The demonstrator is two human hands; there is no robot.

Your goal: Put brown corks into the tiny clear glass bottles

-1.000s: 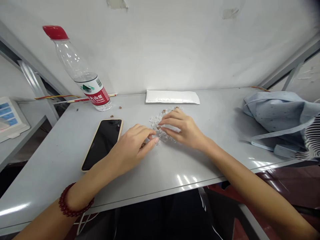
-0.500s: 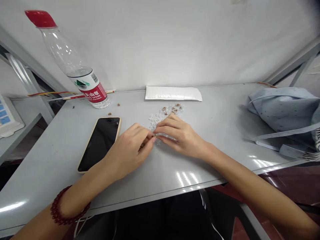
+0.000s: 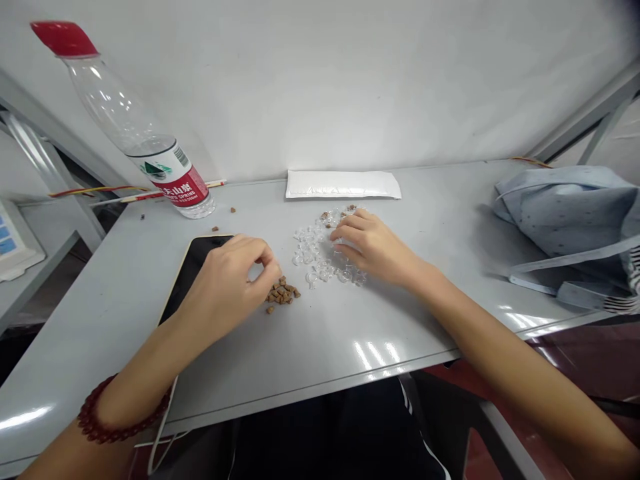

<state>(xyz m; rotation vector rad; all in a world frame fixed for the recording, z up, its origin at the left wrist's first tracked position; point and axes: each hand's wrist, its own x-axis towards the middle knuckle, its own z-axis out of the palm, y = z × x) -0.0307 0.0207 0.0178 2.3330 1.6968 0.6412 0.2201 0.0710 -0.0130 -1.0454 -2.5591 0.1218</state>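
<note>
My left hand (image 3: 233,277) hovers over the phone's edge, thumb and forefinger pinched together beside a small pile of brown pellets (image 3: 283,292). Whether anything sits in that pinch is hidden. Over the right side of a spread of small clear plastic pieces (image 3: 307,247) is my right hand (image 3: 377,247), its fingers bent and its thumb apart from them. I make out nothing held in it. Several brown bits (image 3: 325,216), some seemingly inside clear pieces, lie at the far end of the spread. My left wrist wears a dark red bead bracelet (image 3: 103,413).
A black phone (image 3: 197,263) in a pale case lies partly under my left hand. Behind it stands a red-capped water bottle (image 3: 183,190). A white packet (image 3: 343,185) rests by the wall. Pale blue cloth (image 3: 565,213) lies right. Two stray pellets (image 3: 233,210) are near the bottle.
My hands were together at the clear pieces and have parted. The left moved left, uncovering the brown pellets; the right moved right and away from me, uncovering more clear pieces.
</note>
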